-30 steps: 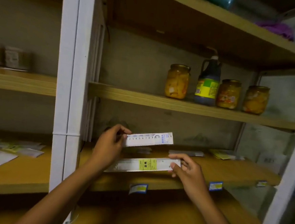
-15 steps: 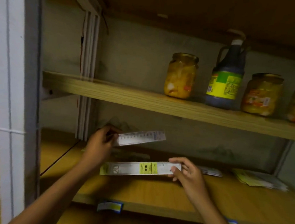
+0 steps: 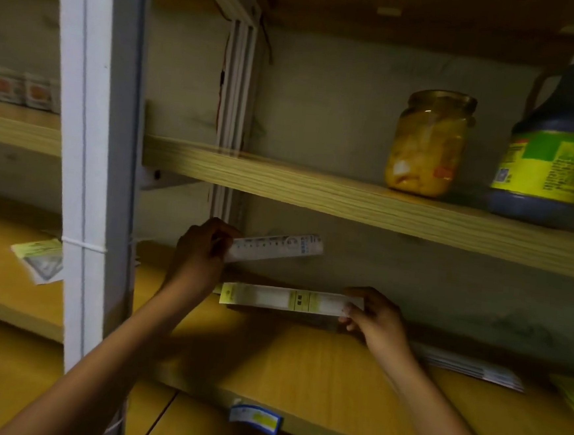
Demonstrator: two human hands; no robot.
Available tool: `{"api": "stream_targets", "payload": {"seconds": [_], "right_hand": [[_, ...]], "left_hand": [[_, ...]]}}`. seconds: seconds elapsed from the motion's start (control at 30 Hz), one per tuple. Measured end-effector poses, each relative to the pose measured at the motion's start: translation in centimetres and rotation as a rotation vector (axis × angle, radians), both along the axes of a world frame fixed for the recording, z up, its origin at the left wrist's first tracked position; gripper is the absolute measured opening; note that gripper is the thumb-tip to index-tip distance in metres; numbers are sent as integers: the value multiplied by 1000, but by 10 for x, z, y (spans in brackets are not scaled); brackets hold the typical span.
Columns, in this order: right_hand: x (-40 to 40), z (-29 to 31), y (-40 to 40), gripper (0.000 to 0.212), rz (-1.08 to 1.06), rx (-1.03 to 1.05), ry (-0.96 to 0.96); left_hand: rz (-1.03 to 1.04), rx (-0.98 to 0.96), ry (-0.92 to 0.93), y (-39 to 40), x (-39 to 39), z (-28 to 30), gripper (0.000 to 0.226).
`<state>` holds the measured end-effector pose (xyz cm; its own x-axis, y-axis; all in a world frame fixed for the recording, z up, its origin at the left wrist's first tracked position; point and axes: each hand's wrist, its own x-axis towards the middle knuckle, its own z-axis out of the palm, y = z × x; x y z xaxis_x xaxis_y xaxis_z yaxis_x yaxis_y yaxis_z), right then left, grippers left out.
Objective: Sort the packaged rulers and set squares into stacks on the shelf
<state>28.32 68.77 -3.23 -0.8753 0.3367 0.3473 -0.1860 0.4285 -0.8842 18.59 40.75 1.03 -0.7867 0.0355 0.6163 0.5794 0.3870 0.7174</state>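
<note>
Left hand pinches a white ruler mid-frame, right hand pinches the yellow pack below; end-only grips could let either droop and slip.

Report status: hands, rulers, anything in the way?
Left hand pinches white ruler pack, raised. Right hand holds yellow-label ruler pack above shelf. Nothing blocking.

The bottle was cut off at the right edge; print on both rulers blurred beyond reading.
</note>
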Motion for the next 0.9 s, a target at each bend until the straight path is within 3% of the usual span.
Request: {"api": "stream_targets", "payload": {"seconds": [0.2, 0.43, 0.53, 0.7, 0.9], "right_hand": [[-42, -3, 2, 23, -69, 27, -50], [-55, -15, 11, 8, -155, 441, -205], [-60, -18, 9, 19, -162, 555, -217], [-60, -27, 11, 18, -142, 641, -217], [-50, -12, 18, 14, -119, 592, -207]], "left_hand": [[73, -46, 100, -6, -11, 8, 20], [28, -66, 44, -6, -25, -18, 19], [9, -85, 52, -3, -25, -24, 18], [-12, -74, 35, 3, -20, -26, 15], [-11, -60, 13, 0, -12, -24, 17]]}}
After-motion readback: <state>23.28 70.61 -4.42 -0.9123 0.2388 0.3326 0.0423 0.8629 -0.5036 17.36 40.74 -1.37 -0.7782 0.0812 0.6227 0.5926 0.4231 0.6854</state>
